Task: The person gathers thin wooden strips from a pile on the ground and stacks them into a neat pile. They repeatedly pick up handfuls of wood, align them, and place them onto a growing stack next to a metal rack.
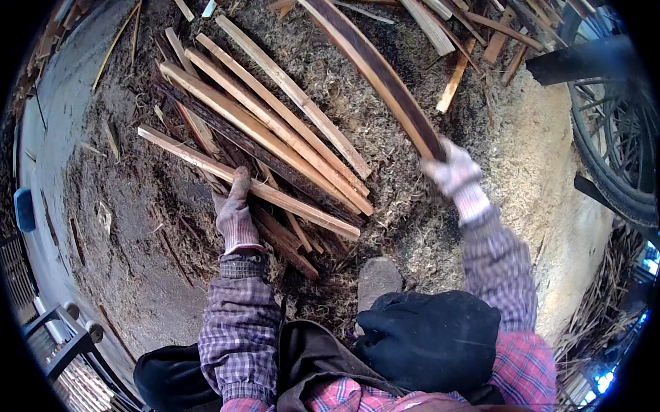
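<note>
My left hand [234, 209], in a worn work glove, rests its fingers on a pale wooden slat [197, 158] that lies across a heap of split wood strips [284, 128]. My right hand [451, 171], also gloved, is closed around the near end of a long dark curved plank [372, 70] that runs up and away to the top of the view. Both sleeves are plaid. My shoe [376, 278] stands in sawdust just below the heap.
Sawdust and bark shavings [531, 148] cover the ground. More wood offcuts [476, 19] lie at the top right. A spoked wheel with a tyre [619, 145] stands at the right edge. A metal frame [62, 339] sits at the lower left.
</note>
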A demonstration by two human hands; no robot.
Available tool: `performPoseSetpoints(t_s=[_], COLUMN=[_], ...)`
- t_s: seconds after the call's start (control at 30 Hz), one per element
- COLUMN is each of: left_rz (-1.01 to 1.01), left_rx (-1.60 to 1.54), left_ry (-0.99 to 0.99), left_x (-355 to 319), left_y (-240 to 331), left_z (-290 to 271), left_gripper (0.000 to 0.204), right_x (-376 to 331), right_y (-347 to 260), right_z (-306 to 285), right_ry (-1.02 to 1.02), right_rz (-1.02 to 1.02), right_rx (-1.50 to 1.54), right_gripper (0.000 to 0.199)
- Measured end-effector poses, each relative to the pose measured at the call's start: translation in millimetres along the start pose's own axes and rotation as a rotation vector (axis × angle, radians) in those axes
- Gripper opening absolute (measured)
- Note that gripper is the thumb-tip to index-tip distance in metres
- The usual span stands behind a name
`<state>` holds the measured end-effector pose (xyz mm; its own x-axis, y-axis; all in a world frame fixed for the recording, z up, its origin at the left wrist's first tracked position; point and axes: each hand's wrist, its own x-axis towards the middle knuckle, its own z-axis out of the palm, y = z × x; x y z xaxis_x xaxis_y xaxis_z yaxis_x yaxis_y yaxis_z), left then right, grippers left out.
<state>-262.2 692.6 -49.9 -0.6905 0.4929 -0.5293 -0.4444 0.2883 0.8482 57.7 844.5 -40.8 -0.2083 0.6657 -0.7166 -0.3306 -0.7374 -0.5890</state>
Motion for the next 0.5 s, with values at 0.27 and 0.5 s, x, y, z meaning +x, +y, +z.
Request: performPoseSetpoints(t_s=[0.27,0.5], left_rz=[-0.056,-0.032], left_rx=[0.028,-0.082], left_ry=[0.03,-0.08], left_x=[-16.4,-8.3], left_y=[9.5,11.0], left_z=[9.8,8.4], left_gripper=[0.062,0.057], right_x=[-71.6,-45.6], right_y=[25.1,89.2], right_z=[97.1,189.5], right_ry=[-0.074,-0.431], right_rz=[-1.007,-0.513], right_rx=[-1.374,-1.964], right_gripper=[0.035,0.063])
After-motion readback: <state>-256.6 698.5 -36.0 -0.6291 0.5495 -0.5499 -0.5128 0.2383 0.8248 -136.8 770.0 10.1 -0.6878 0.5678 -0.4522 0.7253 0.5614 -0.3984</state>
